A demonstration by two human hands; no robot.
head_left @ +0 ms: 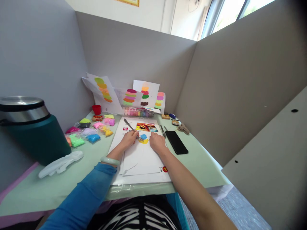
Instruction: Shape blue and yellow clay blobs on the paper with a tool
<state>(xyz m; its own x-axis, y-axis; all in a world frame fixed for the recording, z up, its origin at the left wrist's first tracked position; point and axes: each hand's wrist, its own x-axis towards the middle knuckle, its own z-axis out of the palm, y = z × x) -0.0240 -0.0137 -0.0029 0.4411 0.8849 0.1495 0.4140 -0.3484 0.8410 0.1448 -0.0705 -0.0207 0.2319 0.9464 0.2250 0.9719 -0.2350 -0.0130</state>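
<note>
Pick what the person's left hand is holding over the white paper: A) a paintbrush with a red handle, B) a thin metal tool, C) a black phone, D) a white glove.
B: the left hand grips a thin metal tool whose tip meets the blue and yellow clay patch on the white paper; the black phone and white glove lie untouched on the table.

Tool tip [141, 139] behind left hand [129, 139]

A thin metal tool [131, 128] leans up toward 11 o'clock, its tip down by soft clay blobs [144, 138] (blue on top, yellow under) squished flat on the white paper [141, 156] lying on the table.
</note>
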